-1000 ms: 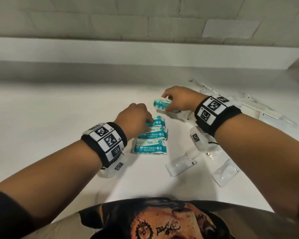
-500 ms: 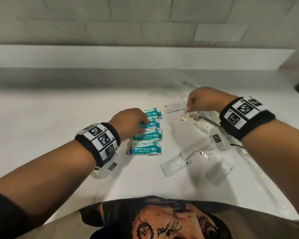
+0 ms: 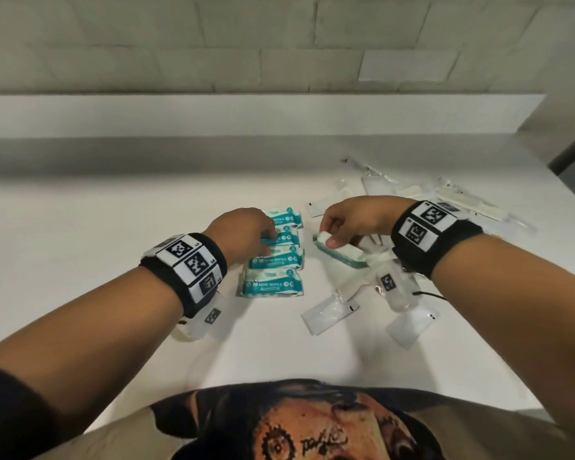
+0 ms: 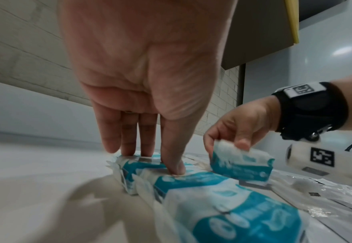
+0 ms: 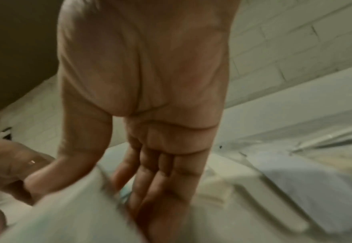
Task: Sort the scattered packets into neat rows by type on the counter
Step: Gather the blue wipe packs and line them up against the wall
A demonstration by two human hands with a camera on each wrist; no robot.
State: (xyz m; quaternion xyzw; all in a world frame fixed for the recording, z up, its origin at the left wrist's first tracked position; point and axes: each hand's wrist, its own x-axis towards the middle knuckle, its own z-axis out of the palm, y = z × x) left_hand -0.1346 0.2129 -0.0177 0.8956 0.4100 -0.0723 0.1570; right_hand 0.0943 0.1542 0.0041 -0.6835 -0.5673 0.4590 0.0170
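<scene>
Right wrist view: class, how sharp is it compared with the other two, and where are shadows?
Right wrist view: dim, heavily blurred, right hand smeared. Left wrist view: brighter, wipes packets slightly motion-blurred. Head view: sharpest, soft arm shadows on the counter.

I see bare counter [image 3: 97, 234] left of the wipes row [image 3: 273, 260], an easy way in. On the right, clear sachets [image 3: 329, 313] and long wrappers [image 3: 462, 200] crowd the surface, leaving only narrow gaps.

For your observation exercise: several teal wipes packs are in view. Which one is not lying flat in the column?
The wipes pack pinched in the right hand. It is tilted, right of the column of four packs under the left hand.
</scene>
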